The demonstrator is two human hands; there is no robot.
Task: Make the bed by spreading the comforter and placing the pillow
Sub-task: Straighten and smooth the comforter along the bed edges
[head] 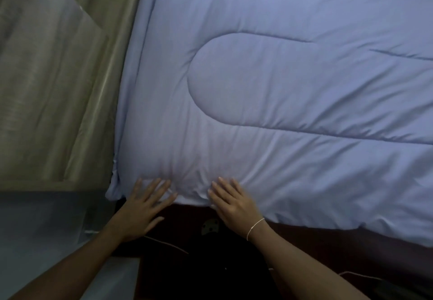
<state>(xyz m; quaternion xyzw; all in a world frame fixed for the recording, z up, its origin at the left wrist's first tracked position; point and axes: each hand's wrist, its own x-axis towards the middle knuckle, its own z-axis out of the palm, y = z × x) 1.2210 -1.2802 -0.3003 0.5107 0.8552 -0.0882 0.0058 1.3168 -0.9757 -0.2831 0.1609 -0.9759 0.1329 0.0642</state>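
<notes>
A pale blue quilted comforter (269, 84) lies spread over the bed and fills most of the view, with a stitched oval in its middle. Its near edge runs along the bed's dark side. My left hand (143, 208) lies flat with spread fingers on the comforter's near left corner. My right hand (234, 203), a thin string bracelet on its wrist, presses flat on the same edge a little to the right. Small creases fan out from both hands. No pillow is in view.
Beige curtains (51, 77) hang along the bed's left side. A dark bed frame (316, 248) shows below the comforter's edge. A grey surface (39, 229) lies at the lower left. A thin white cable (360, 275) runs over the dark floor.
</notes>
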